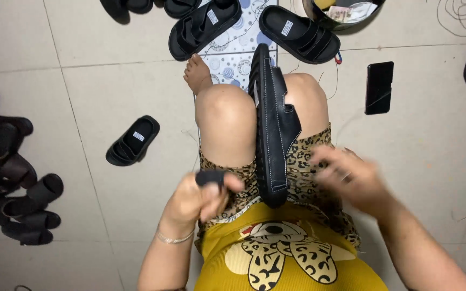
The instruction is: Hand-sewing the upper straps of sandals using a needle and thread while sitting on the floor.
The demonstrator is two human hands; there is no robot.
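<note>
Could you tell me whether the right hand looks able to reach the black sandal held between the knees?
Probably yes: the right hand hovers open just beside the sandal, with nothing between them.

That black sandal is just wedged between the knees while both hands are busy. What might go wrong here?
1. The black stitched sandal stands on edge, pinched only between the knees; it could tip or slide to the tiled floor.
2. The right hand is blurred with motion beside it, so it might knock it loose.
3. The left hand grips a small black piece that could drop.
</note>
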